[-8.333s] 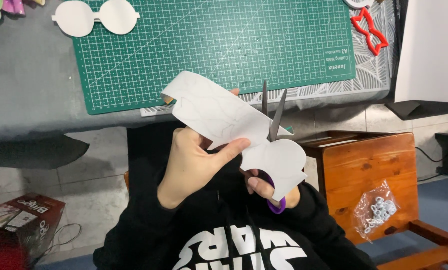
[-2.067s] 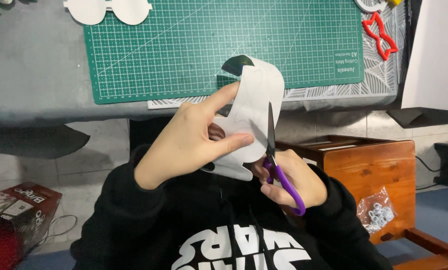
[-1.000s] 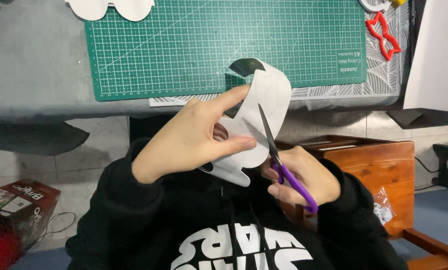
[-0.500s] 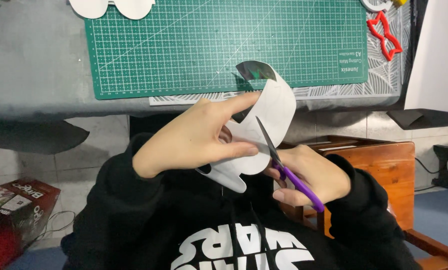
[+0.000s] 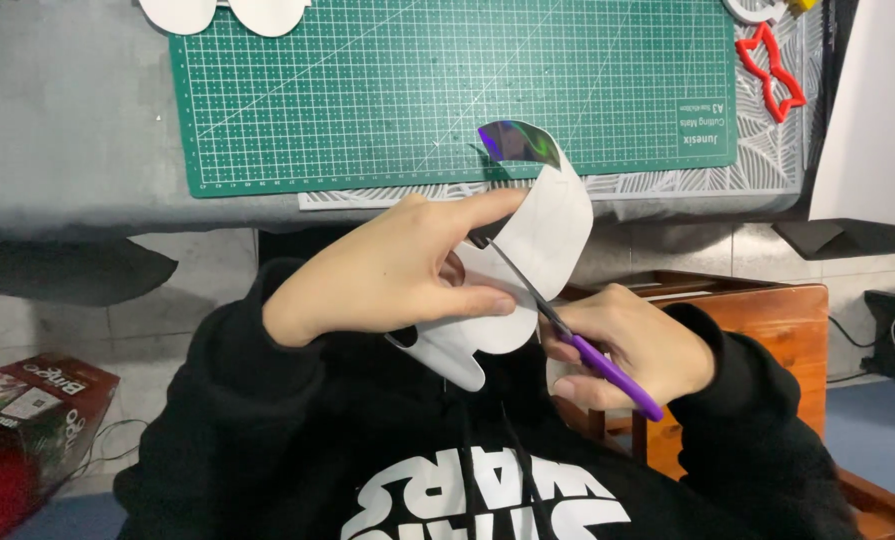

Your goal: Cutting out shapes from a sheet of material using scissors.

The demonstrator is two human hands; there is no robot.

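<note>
My left hand (image 5: 387,275) pinches a curved white card cut-out (image 5: 547,235) between thumb and fingers, over my lap just below the table edge. The card's top curls over and shows a shiny iridescent back (image 5: 517,143). My right hand (image 5: 632,345) grips purple-handled scissors (image 5: 567,335), and the blades point up-left into the card near my left fingertips. A lower lobe of the card (image 5: 457,355) hangs beneath my left hand.
A green cutting mat (image 5: 367,90) lies on the grey table. White cut-out shapes (image 5: 222,12) rest at its top left, and a red bow-shaped cutter (image 5: 772,72) at the right. A wooden chair (image 5: 767,320) stands to my right, a red box (image 5: 27,400) on the floor left.
The card has turned from lying sideways to standing upright and curled. My right hand with the scissors has slid lower and to the right, the blades running along the card's edge.
</note>
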